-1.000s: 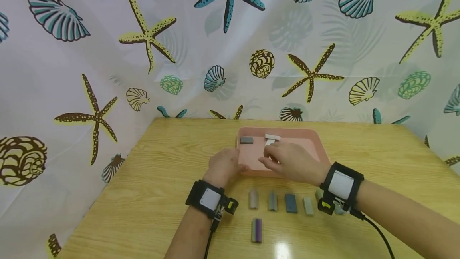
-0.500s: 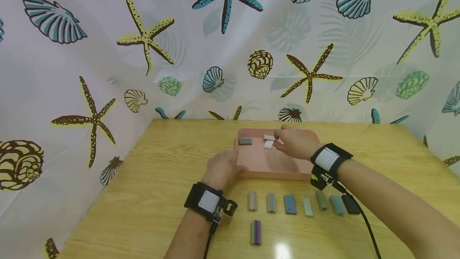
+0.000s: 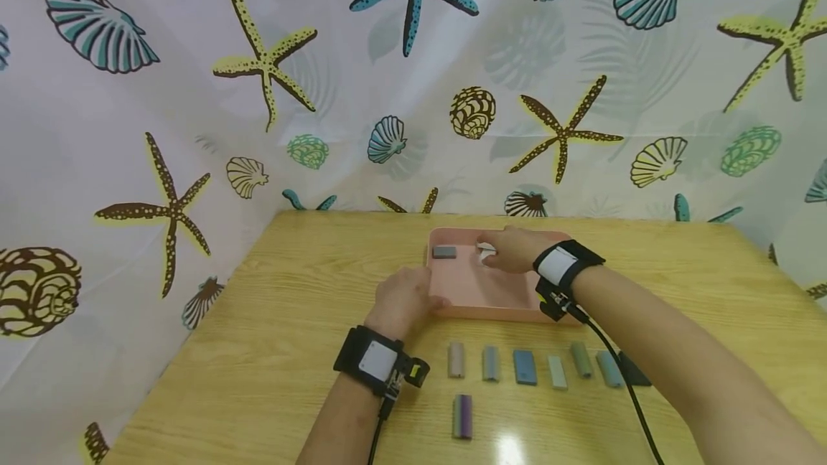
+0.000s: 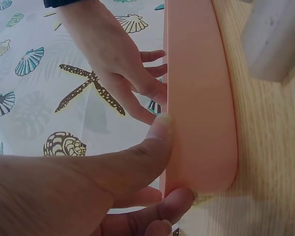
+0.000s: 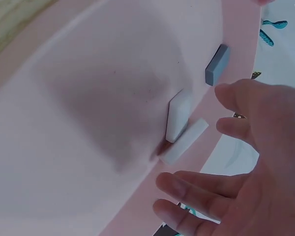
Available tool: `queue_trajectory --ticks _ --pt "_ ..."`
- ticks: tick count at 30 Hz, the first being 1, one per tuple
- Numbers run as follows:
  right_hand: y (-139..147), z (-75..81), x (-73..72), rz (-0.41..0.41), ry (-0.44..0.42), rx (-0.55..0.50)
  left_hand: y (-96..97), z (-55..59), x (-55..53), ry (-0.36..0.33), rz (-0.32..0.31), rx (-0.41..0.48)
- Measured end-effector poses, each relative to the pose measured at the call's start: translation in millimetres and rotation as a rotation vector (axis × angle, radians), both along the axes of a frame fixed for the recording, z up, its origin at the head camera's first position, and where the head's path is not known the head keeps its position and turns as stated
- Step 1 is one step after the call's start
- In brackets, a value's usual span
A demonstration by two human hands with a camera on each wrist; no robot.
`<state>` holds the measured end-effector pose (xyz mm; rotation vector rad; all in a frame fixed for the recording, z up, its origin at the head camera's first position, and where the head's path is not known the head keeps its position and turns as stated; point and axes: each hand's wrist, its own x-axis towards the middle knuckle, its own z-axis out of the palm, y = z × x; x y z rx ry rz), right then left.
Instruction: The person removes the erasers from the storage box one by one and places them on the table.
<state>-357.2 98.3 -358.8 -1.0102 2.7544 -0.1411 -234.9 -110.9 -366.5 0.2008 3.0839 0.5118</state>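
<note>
My left hand (image 3: pixel 402 300) grips the near left corner of a shallow pink tray (image 3: pixel 461 287). In the left wrist view its thumb lies on the rim of the tray wall (image 4: pixel 201 98), with fingertips at the corner. Over the tray's back part, my right hand (image 3: pixel 513 250) reaches down with spread, slightly bent fingers. The right wrist view has two white eraser-like blocks, one flat (image 5: pixel 178 115) and one slim (image 5: pixel 184 141) against the wall, between thumb side and fingers, apparently untouched. A grey-blue block (image 5: pixel 217 65) lies in the tray's back left corner.
In front of the tray is a row of small blocks: beige (image 3: pixel 456 360), grey-blue (image 3: pixel 491 364), blue (image 3: pixel 525 367), pale (image 3: pixel 557 372), olive (image 3: pixel 581 359), light blue (image 3: pixel 610 369) and black (image 3: pixel 636 372). A striped block (image 3: pixel 462 416) lies nearer. A patterned cloth (image 3: pixel 349 92) hangs behind the table.
My right hand has moved from the tray's middle toward its back, then left over the white blocks. My left hand keeps its hold on the tray corner.
</note>
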Motion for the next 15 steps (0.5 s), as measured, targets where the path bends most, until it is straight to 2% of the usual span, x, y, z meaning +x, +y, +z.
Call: queue_trajectory --ticks 7,12,15 --pt "-2.6 -5.8 -9.9 -0.001 -0.082 0.039 0.3 -0.1 -1.1 -0.006 0.009 -0.012" --pt "-4.0 -4.7 -10.7 0.019 -0.117 0.025 0.2 0.4 -1.1 -0.004 0.009 -0.015" --pt "-6.7 -3.5 -9.3 -0.017 -0.152 0.035 -1.1 0.5 -0.4 0.004 0.011 -0.008"
